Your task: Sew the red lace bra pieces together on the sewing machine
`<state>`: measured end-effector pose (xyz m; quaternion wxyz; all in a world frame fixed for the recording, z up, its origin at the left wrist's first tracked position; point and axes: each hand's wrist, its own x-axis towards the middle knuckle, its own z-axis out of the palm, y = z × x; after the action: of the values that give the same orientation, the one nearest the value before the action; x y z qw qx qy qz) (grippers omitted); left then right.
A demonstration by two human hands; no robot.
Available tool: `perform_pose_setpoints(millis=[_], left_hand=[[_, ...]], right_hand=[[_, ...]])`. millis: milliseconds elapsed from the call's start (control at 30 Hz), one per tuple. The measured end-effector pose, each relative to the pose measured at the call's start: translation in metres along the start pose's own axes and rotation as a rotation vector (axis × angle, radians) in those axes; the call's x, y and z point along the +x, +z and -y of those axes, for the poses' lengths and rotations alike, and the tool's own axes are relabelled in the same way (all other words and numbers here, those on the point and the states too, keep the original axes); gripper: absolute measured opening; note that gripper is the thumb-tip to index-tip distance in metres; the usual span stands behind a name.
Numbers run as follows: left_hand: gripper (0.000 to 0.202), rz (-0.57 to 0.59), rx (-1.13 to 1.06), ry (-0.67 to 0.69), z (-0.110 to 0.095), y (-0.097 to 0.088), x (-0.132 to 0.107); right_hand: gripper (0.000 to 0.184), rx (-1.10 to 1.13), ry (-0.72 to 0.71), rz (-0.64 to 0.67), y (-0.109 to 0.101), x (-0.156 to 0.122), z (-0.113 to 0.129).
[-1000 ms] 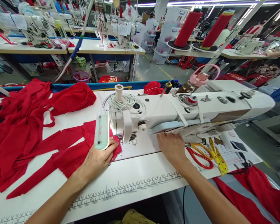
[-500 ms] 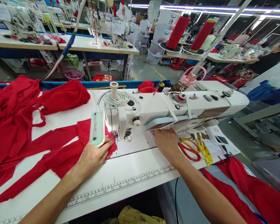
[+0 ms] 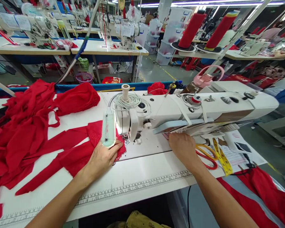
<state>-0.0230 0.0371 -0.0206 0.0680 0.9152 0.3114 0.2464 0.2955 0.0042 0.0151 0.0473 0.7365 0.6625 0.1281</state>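
My left hand point(image 3: 102, 158) lies flat with fingers stretched out on a piece of red lace fabric point(image 3: 90, 139), pressing it down just left of the needle area point(image 3: 128, 139) of the white sewing machine point(image 3: 180, 110). My right hand point(image 3: 183, 147) reaches under the machine's arm, next to the red and yellow scissors point(image 3: 207, 156). Its fingertips are hidden beneath the machine. A pale green lamp point(image 3: 108, 129) on the machine head hangs above my left hand.
A heap of red fabric pieces point(image 3: 26, 126) covers the table's left side. A yellow tape measure point(image 3: 222, 158) and papers lie at the right. Red cloth point(image 3: 258, 196) hangs off the right front edge. Thread cones point(image 3: 191, 28) and other workstations stand behind.
The view swung back a little. My right hand stays under the machine arm and the left keeps pressing the lace by the needle; the scissors are now partly covered by my right hand.
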Motion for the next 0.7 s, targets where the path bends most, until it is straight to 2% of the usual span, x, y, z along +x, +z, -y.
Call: perform_pose_setpoints(millis=[133,233,300,333,467,600,700], left_hand=[[0.031,0.018,0.009,-0.030,-0.001,0.000,-0.002],[0.032,0.009,0.011,-0.013,-0.001,0.000,-0.001],[0.031,0.004,0.018,-0.005,-0.002,-0.001,0.000],[0.030,0.004,0.025,-0.003,-0.003,-0.002,0.001],[0.026,0.033,0.078,0.011,-0.005,-0.002,0.003],[0.028,0.049,0.139,0.026,-0.005,-0.001,0.003],[0.028,0.059,0.138,0.023,-0.004,0.000,0.003]], right_hand=[[0.026,-0.006,-0.005,-0.148,-0.008,-0.021,0.006],[0.036,0.143,-0.253,-0.210,-0.009,-0.040,0.026],[0.042,0.249,-0.447,-0.130,-0.008,-0.046,0.044],[0.041,0.295,-0.496,-0.073,-0.007,-0.046,0.054],[0.034,0.353,-0.497,0.094,-0.007,-0.030,0.079],[0.036,0.323,-0.527,0.194,-0.009,-0.018,0.084],[0.033,0.318,-0.535,0.218,-0.011,-0.016,0.085]])
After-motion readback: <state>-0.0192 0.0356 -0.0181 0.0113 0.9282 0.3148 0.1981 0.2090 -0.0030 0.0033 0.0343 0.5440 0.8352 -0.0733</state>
